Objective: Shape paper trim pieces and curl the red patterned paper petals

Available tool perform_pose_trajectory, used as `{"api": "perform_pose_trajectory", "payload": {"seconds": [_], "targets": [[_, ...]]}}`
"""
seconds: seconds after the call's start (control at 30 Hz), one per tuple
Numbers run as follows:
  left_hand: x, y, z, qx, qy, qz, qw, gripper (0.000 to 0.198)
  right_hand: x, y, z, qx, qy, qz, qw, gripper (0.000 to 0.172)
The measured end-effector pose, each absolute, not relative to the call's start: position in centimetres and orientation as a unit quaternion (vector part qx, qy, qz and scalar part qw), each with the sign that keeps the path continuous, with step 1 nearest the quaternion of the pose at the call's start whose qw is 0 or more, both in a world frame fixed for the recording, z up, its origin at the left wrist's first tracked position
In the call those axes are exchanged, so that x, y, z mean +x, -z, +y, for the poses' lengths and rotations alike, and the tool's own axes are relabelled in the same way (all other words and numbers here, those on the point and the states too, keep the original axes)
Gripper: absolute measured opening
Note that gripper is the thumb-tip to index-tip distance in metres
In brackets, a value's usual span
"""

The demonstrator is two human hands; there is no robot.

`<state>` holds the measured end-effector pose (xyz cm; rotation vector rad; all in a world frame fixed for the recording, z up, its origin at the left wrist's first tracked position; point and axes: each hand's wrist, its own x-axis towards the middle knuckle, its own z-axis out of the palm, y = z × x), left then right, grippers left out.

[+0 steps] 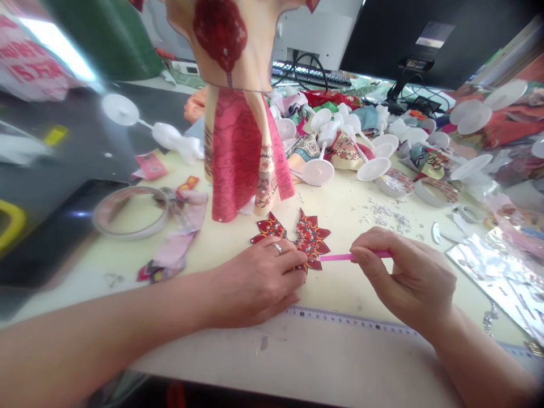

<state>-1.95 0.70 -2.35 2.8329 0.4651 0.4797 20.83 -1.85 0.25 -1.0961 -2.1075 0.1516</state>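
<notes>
A red patterned cutout point(313, 235) with pointed, petal-like edges and an open notch lies on the table. My left hand point(266, 277), a ring on one finger, rests over its lower left part with bent fingers pressed together on it. The hand hides that part of the cutout. Between the thumb and fingers of my right hand point(402, 277) is a thin pink stick point(338, 257). Its tip points left and meets the cutout's right edge. Just behind stands a paper-like doll dress point(233, 153) with a pink and cream skirt and a dark red chest ornament.
A measuring tape point(340, 319) runs along the front. Small shiny beads point(389, 215) are scattered at right. Tape rolls point(130, 212) lie to the left and right. White doll stands point(318, 171) and fabric scraps pile up behind, before a monitor point(395, 45). A silvery sheet point(501, 272) lies right.
</notes>
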Motion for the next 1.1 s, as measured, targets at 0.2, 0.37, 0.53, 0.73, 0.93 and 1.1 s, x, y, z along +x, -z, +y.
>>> {"api": "perform_pose_trajectory", "payload": {"seconds": [0.2, 0.37, 0.53, 0.73, 0.93, 1.1], "targets": [[-1.91, 2.33, 0.66, 0.968, -0.157, 0.157, 0.115, 0.019, 20.69, -0.35, -1.88, -0.416, -0.051, -0.830, 0.368, 0.011], [-1.88, 2.41, 0.67, 0.967, -0.152, 0.161, 0.123, 0.022, 20.69, -0.45, -1.99, -0.409, -0.048, -0.835, 0.366, 0.011], [-1.91, 2.39, 0.63, 0.968, -0.148, 0.162, 0.121, 0.023, 20.68, -0.45, -1.91, -0.410, -0.045, -0.838, 0.357, 0.011], [-1.91, 2.42, 0.56, 0.971, -0.138, 0.160, 0.114, 0.023, 20.70, -0.62, -2.00, -0.404, -0.043, -0.847, 0.342, 0.011], [-1.91, 2.52, 0.58, 0.971, -0.143, 0.158, 0.110, 0.023, 20.65, -0.66, -1.96, -0.400, -0.046, -0.851, 0.338, 0.011], [-1.96, 2.44, 0.48, 0.970, -0.142, 0.163, 0.111, 0.022, 20.68, -0.67, -1.97, -0.395, -0.047, -0.853, 0.338, 0.011]]}}
